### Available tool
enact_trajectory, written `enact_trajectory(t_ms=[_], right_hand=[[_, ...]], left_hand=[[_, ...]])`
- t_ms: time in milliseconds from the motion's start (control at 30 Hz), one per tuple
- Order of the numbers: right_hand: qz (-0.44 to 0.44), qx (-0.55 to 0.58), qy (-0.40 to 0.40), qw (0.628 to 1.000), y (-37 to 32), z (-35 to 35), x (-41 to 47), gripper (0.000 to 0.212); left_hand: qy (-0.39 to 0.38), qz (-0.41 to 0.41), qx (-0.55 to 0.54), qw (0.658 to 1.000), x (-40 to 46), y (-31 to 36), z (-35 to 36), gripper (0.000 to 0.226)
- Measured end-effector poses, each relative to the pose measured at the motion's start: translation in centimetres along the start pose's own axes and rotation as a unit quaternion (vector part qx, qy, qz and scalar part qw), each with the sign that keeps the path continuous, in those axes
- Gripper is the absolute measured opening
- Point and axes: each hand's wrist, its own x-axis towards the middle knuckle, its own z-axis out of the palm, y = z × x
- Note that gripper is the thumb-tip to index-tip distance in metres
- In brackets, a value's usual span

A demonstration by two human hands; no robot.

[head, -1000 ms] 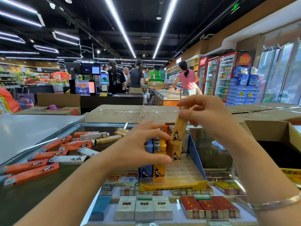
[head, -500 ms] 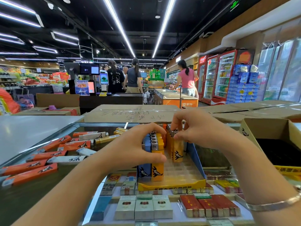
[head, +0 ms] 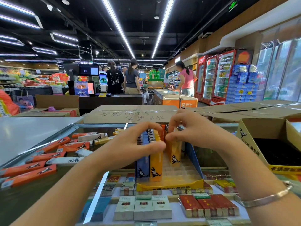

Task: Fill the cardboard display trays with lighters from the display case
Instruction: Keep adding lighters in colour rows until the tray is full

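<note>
A yellow and blue cardboard display tray (head: 169, 185) stands on the glass display case (head: 48, 185). Blue and orange lighters (head: 149, 165) stand upright in its left columns. My left hand (head: 130, 145) wraps around the tops of those standing lighters. My right hand (head: 189, 128) pinches the top of an orange lighter (head: 175, 154) that stands in the tray beside them. Loose orange and white lighters (head: 53, 154) lie flat on the glass to the left.
An open cardboard box (head: 260, 139) with a dark inside sits at the right. Flattened cardboard (head: 130, 114) lies behind the tray. Cigarette packs (head: 143, 207) show under the glass. Shoppers stand at a checkout counter (head: 110, 100) far behind.
My right hand came down from above and set the orange lighter upright into the tray. My left hand stayed on the standing lighters.
</note>
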Motion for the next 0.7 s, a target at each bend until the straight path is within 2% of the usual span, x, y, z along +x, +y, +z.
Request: enact_trajectory(t_ms=[67, 167, 233, 300, 433, 533, 700], right_hand=[[0.021, 0.019, 0.015, 1.0, 0.7, 0.5, 0.3, 0.026], [0.087, 0.06, -0.051, 0.993, 1.6, 1.9, 0.7, 0.045], [0.103, 0.073, -0.074, 0.989, 1.8, 2.7, 0.9, 0.053], [0.1, 0.076, -0.067, 0.99, 1.8, 3.1, 1.1, 0.052], [0.095, 0.08, -0.063, 0.99, 1.7, 3.1, 1.2, 0.044], [0.09, 0.077, -0.062, 0.991, 1.7, 3.2, 1.2, 0.043], [0.082, 0.068, -0.057, 0.993, 1.6, 3.1, 1.1, 0.042]], left_hand=[[0.036, -0.009, -0.004, 0.999, 0.2, -0.3, -0.6, 0.041], [0.126, -0.043, 0.009, 0.991, 0.4, -1.8, -1.8, 0.022], [0.171, -0.086, 0.075, 0.979, 0.5, -3.3, -2.7, 0.033], [0.19, -0.144, 0.138, 0.961, 0.3, -4.9, -3.5, 0.043], [0.181, -0.264, 0.224, 0.921, 0.3, -7.7, -4.0, 0.046], [0.156, -0.321, 0.27, 0.894, 0.4, -9.4, -3.5, 0.045], [0.081, -0.304, 0.41, 0.856, 1.8, -11.3, -1.9, 0.045]])
